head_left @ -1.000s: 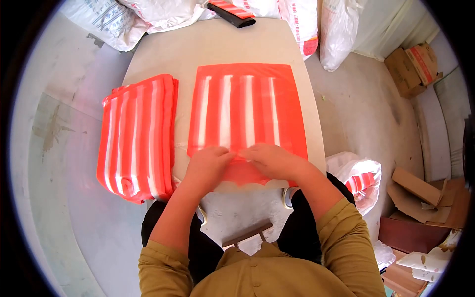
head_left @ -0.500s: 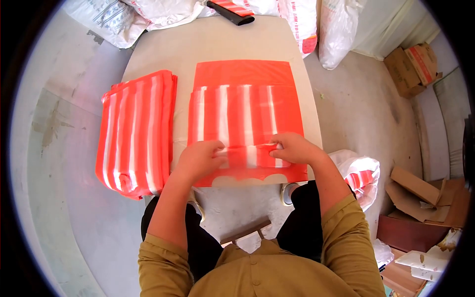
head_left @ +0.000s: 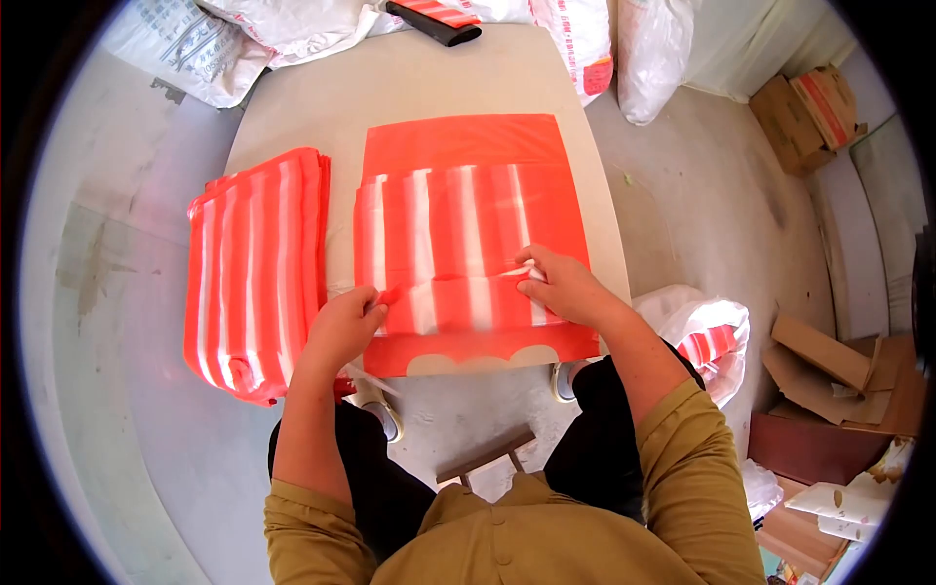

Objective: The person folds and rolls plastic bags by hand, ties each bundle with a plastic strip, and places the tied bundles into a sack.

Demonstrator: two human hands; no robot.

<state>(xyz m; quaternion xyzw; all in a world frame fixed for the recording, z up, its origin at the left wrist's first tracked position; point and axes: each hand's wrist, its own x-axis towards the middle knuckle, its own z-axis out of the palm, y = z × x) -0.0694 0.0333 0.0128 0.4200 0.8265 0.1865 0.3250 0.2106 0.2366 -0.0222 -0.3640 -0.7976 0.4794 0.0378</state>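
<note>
A red-and-white striped plastic bag [head_left: 447,219] lies flat on the table in front of me, over a plain red layer that shows above and below it. My left hand [head_left: 346,320] is closed at the bag's left edge, thumb and fingers pinching it. Toward the right side, my right hand [head_left: 561,283] pinches the upper edge of a crosswise fold in the bag. The lower edge of the red layer has curved cut-outs near the table's front. A thick folded stack of striped plastic bags [head_left: 255,278] rests to the left, overhanging the table edge.
The beige tabletop [head_left: 390,83] carries a dark roll with striped plastic [head_left: 437,21] at its far edge. White sacks [head_left: 219,49] stand behind it. On the floor at right are an open white sack [head_left: 707,341] with striped plastic inside and cardboard boxes [head_left: 819,366].
My left hand has moved left to the bag's edge. The right hand has shifted slightly left and up along the fold. The whole view has shifted a little.
</note>
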